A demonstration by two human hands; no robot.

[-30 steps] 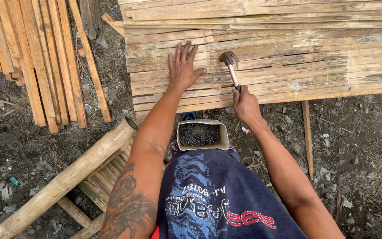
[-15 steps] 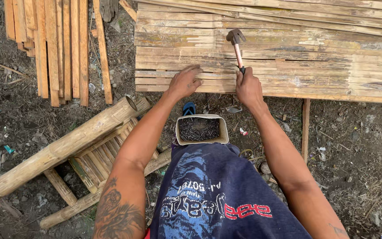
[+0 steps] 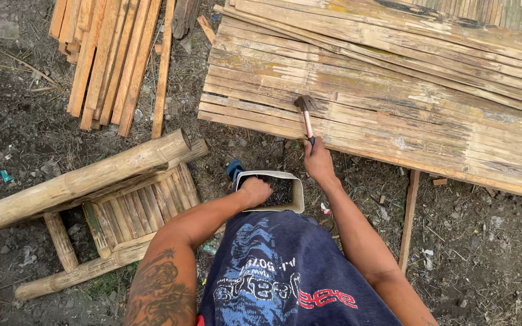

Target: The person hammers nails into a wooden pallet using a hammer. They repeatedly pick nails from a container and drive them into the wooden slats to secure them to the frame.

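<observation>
A wide panel of flattened bamboo slats [image 3: 394, 102] fills the upper right of the view, lying across the dirt ground [image 3: 484, 241], its pale strips running slightly downhill to the right. To the left, a bamboo bench frame [image 3: 92, 199] lies on the ground, with one thick bamboo pole [image 3: 80, 181] across its top and a row of short slats forming its seat. Above it, a loose bundle of orange-brown bamboo strips [image 3: 110, 60] lies on the soil, well apart from the panel. A thin wooden stick [image 3: 409, 217] stands out from under the panel's near edge.

The person's dark blue printed shirt [image 3: 279, 271] shows at the bottom centre. Just in front of it sits a small white rectangular container [image 3: 297, 193] holding dark nails, on the ground between the bench and the panel. The left hand [image 3: 255, 190] reaches down into this container, fingers curled among the nails; whether it grips any cannot be told. The right hand [image 3: 318, 160] is closed around the handle of a hammer [image 3: 305, 111], whose head rests on the panel near its lower edge, the handle pointing back toward the person.
</observation>
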